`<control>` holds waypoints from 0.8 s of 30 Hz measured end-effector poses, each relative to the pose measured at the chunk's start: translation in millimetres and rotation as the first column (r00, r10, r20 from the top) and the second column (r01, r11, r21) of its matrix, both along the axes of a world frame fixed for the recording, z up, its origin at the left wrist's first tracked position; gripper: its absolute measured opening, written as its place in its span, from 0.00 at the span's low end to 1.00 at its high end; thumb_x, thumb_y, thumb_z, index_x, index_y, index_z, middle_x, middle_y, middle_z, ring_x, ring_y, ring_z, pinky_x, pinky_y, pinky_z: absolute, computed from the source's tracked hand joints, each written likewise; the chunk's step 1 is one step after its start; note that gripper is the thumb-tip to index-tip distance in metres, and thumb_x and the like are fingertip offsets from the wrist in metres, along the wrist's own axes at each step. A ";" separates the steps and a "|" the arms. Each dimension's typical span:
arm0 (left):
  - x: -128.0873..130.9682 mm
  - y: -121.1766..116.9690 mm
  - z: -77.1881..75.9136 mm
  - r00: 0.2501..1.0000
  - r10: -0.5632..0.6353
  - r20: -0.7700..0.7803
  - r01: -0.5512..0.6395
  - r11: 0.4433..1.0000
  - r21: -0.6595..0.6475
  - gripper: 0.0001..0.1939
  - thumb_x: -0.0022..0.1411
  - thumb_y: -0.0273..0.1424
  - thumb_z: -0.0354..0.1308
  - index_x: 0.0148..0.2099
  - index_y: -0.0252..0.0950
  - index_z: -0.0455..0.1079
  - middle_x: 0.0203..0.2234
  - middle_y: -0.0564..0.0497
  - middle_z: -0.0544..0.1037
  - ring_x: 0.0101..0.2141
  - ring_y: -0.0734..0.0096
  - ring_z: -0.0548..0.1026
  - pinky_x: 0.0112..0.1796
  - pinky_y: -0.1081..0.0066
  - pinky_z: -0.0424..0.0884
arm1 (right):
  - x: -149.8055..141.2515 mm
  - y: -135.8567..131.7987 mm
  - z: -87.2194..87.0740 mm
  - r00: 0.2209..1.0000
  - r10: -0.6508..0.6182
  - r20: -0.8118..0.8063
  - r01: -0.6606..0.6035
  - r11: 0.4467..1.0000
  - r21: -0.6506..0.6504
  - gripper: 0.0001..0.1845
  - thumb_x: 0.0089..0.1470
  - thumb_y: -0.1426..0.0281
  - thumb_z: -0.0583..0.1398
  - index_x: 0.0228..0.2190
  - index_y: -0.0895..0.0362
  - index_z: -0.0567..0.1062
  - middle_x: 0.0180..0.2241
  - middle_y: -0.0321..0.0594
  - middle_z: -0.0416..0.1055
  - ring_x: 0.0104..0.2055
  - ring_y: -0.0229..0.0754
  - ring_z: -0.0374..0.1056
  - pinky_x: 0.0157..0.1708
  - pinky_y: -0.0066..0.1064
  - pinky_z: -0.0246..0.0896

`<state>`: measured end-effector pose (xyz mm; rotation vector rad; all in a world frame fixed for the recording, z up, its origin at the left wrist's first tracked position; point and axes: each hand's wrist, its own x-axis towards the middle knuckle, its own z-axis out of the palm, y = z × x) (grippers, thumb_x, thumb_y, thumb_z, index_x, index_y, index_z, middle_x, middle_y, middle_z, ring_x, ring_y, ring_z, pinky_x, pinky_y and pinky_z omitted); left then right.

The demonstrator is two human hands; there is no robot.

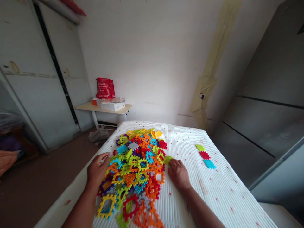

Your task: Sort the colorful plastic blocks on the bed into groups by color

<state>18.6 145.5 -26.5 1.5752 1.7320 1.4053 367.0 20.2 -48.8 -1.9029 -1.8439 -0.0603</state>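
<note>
A heap of colourful interlocking plastic tiles [134, 161] with toothed edges spreads over the bed. Many are frames with cut-out windows; others are solid. My left hand [98, 167] rests against the heap's left side, thumb and fingers apart, with no tile visible in it. Right of the heap, my right hand [180, 174] has its curled fingers on a solid lime-green tile [168, 159]; the fingertips are partly hidden. Farther right, three solid tiles lie in a slanting row: a lime-green one [200, 147], a red one [204, 155] and a blue one [210, 163].
The bed has a white ribbed cover [187, 142] with small red marks. Behind it on the left, a small table [127, 109] bears a white box [116, 106] and a red bag [105, 88]. Cabinets [28, 95] stand left, and a grey wardrobe [266, 110] stands right.
</note>
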 end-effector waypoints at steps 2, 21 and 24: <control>-14.1 2.3 -10.8 0.995 0.063 0.074 -0.059 0.997 -0.052 0.22 0.45 0.44 0.52 0.37 0.34 0.73 0.32 0.45 0.78 0.36 0.58 0.75 0.39 0.63 0.71 | 1.3 0.5 -2.6 1.000 0.005 -0.008 -0.005 1.000 0.019 0.11 0.52 0.74 0.53 0.37 0.55 0.72 0.43 0.43 0.71 0.45 0.44 0.63 0.46 0.33 0.57; -32.9 19.0 -33.0 0.997 0.019 -0.069 -0.032 0.981 -0.189 0.19 0.46 0.44 0.50 0.34 0.39 0.74 0.34 0.50 0.80 0.37 0.61 0.77 0.38 0.69 0.70 | 9.7 38.1 -2.8 0.981 0.036 -0.189 0.007 0.975 0.221 0.12 0.54 0.72 0.52 0.36 0.56 0.74 0.34 0.41 0.73 0.36 0.40 0.68 0.38 0.29 0.61; -36.1 20.9 -33.3 0.991 0.013 -0.133 -0.038 0.982 -0.183 0.18 0.46 0.43 0.51 0.33 0.39 0.75 0.32 0.51 0.81 0.34 0.62 0.78 0.32 0.71 0.71 | 2.8 72.9 13.6 0.983 -0.061 -0.174 0.088 0.984 0.153 0.13 0.53 0.72 0.53 0.40 0.56 0.73 0.37 0.42 0.73 0.38 0.40 0.67 0.41 0.29 0.60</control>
